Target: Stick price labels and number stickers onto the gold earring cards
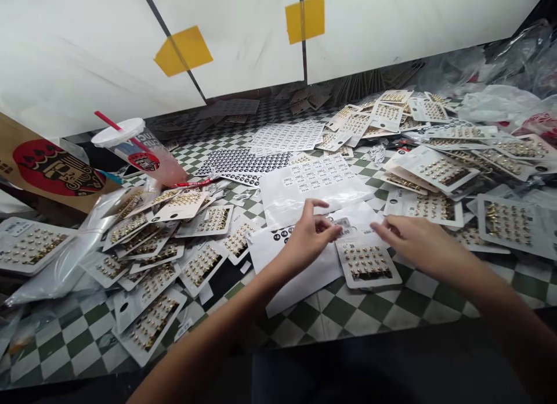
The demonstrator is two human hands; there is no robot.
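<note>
Left hand (311, 235): fingers pinched narrow, grip unclear, over white sheet (296, 270). Right hand (418, 238): open, just above gold stud card (368, 262), checkered surface (339, 311).

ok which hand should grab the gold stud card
Right, probably: the right hand stretches open toward the white rectangular gold stud card, while the left hand is pinched over white paper.
</note>
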